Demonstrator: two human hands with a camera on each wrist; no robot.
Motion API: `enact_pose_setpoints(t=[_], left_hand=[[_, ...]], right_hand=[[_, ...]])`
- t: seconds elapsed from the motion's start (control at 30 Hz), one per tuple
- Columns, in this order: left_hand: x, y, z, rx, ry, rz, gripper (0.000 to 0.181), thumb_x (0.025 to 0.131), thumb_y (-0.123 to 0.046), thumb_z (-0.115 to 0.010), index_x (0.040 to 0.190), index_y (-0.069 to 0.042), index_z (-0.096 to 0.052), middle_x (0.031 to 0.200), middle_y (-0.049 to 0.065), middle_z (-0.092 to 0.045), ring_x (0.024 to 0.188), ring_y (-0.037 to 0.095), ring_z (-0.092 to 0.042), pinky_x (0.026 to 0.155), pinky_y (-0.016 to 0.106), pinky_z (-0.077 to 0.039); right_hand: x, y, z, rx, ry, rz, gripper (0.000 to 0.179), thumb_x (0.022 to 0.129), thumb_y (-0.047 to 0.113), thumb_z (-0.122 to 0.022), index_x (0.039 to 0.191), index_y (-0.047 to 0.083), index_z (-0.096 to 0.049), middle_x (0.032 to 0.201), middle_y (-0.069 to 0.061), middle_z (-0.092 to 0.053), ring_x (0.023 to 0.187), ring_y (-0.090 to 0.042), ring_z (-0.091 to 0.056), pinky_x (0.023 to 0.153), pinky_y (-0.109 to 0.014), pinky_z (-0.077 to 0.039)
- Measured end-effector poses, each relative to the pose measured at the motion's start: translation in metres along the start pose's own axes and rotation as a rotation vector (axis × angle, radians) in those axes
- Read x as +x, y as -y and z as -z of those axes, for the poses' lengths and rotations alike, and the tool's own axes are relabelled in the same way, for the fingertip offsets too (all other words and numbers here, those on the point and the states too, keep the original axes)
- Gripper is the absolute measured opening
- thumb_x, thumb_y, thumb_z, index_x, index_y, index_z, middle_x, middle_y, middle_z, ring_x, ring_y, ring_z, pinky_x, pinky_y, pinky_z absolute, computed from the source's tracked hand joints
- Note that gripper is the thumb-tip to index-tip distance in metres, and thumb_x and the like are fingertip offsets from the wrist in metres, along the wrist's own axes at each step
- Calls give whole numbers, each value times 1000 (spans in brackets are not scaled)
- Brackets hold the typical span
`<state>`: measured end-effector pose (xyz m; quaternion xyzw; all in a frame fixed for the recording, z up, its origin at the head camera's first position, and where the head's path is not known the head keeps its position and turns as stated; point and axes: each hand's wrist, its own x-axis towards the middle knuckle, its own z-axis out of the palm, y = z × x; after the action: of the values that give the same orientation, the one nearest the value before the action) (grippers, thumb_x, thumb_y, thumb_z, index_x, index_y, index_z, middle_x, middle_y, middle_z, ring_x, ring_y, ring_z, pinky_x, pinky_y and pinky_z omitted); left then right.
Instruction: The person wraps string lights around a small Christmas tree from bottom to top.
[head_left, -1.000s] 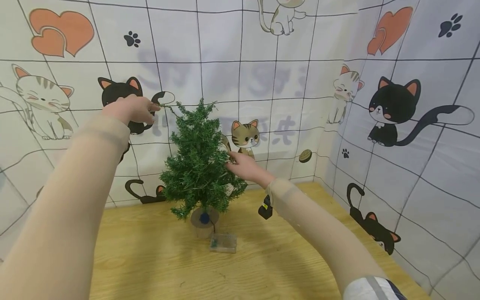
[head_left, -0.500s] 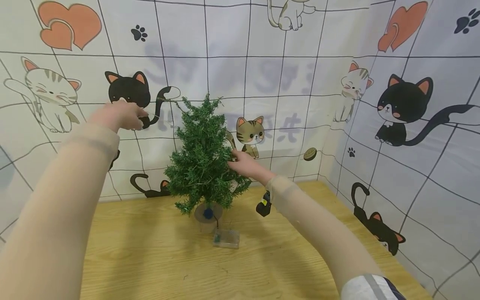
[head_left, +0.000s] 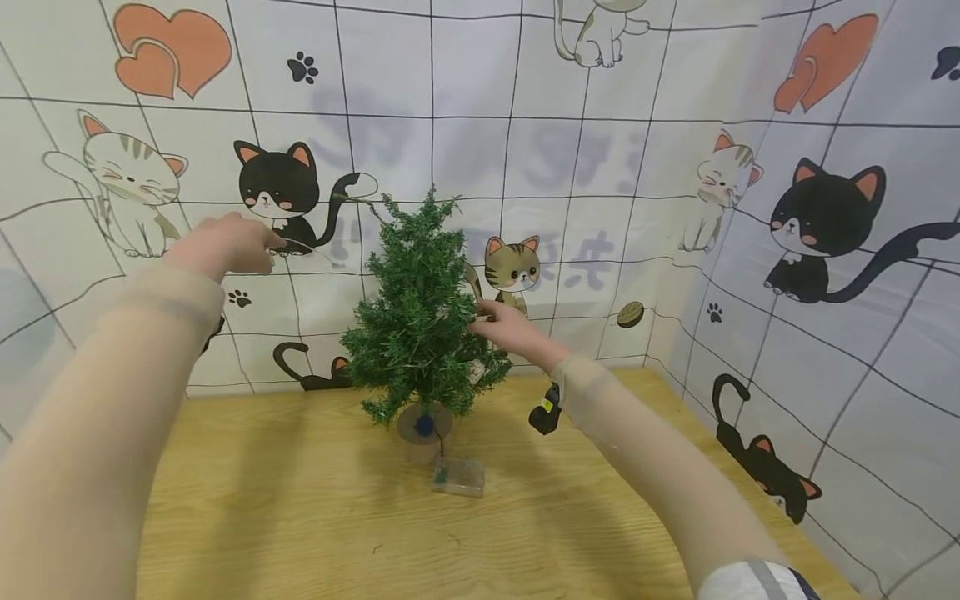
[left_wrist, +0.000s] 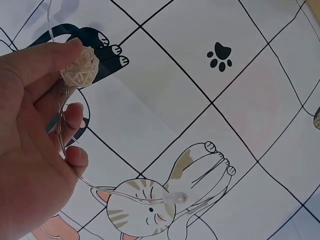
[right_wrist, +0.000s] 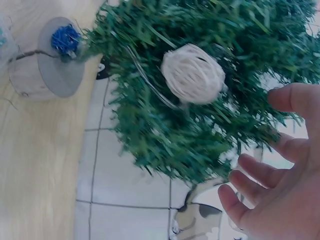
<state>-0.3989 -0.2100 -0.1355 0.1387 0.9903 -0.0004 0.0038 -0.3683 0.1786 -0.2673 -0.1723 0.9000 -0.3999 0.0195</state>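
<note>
In the left wrist view my left hand pinches a cream woven ball between thumb and fingers. A thin wire runs from it past the curled fingers to a small clear bulb. In the head view this hand is raised left of a small green artificial Christmas tree. My right hand is at the tree's right side, thumb and fingers spread beside the branch tips; contact is unclear. A pale woven ball sits among the branches, with wire beside it.
The tree stands on a round base with a blue tinsel clump. A clear box lies in front, joined by a dark wire. A small black object shows by the right cuff. Cat-printed sheets wall the wooden table.
My left hand has moved down and away from the tree's top, drawing the wire with it. The right hand stays at the tree's right side. The head view has shifted slightly.
</note>
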Motion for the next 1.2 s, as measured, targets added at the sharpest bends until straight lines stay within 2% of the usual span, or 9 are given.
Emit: enact_pose_setpoints(t=[0.1, 0.17, 0.33, 0.43, 0.73, 0.87, 0.97, 1.07, 1.2], left_hand=[[-9, 2, 0, 34, -1, -23, 60, 84, -11, -49, 143, -1, -44, 139, 38, -34, 127, 58, -24, 99, 70, -21], [-14, 4, 1, 61, -4, -39, 59, 85, -11, -49, 143, -1, -44, 139, 38, -36, 126, 57, -25, 96, 69, -26], [-29, 5, 8, 116, -34, -80, 59, 84, -13, -48, 141, -1, -47, 138, 34, -41, 125, 57, -29, 89, 66, -34], [-39, 4, 14, 135, -51, -104, 58, 83, -16, -50, 139, 0, -50, 137, 31, -46, 125, 57, -30, 90, 68, -34], [-64, -6, 38, 186, -82, -145, 53, 86, -20, -50, 135, -2, -55, 125, 24, -58, 111, 46, -42, 81, 62, -37], [-77, -10, 48, 205, -95, -149, 52, 87, -20, -49, 136, -2, -55, 123, 24, -58, 103, 40, -43, 71, 51, -39], [-84, -12, 55, 211, -105, -144, 53, 86, -20, -49, 136, -4, -55, 119, 24, -58, 98, 36, -42, 63, 42, -36], [-89, -15, 59, 209, -109, -143, 53, 86, -20, -48, 136, -6, -56, 112, 20, -60, 95, 33, -41, 59, 39, -35], [-94, -29, 60, 210, -124, -170, 53, 83, -19, -49, 135, -7, -58, 108, 15, -61, 91, 30, -41, 59, 39, -34]], right_hand=[[-1, 0, 8, 14, -30, 28, 53, 100, 24, -49, 149, 7, -36, 150, -14, -38, 136, -32, -36, 105, -48, -36], [-1, 0, 13, 13, -58, 44, 50, 99, 22, -50, 146, 9, -41, 148, -14, -40, 135, -31, -38, 105, -49, -35], [-4, 6, 26, -36, -108, 62, 47, 99, 25, -51, 144, 12, -45, 144, -12, -43, 131, -31, -41, 100, -50, -39], [-6, 10, 32, -63, -127, 80, 47, 99, 28, -53, 143, 12, -46, 144, -10, -44, 131, -31, -41, 98, -50, -41], [-8, 26, 48, -112, -180, 164, 45, 98, 26, -53, 140, 9, -50, 142, -9, -47, 131, -32, -41, 100, -52, -38], [-9, 39, 52, -131, -204, 195, 43, 98, 25, -53, 139, 11, -51, 142, -7, -48, 131, -32, -41, 102, -50, -37], [-9, 43, 52, -129, -228, 209, 42, 98, 25, -54, 138, 11, -53, 145, -6, -45, 131, -32, -41, 102, -49, -38], [-9, 45, 50, -132, -253, 224, 40, 98, 24, -54, 135, 11, -55, 145, -6, -44, 129, -31, -43, 101, -48, -39], [-9, 52, 47, -155, -285, 248, 35, 98, 23, -56, 131, 12, -59, 139, -6, -49, 125, -29, -47, 97, -47, -41]])
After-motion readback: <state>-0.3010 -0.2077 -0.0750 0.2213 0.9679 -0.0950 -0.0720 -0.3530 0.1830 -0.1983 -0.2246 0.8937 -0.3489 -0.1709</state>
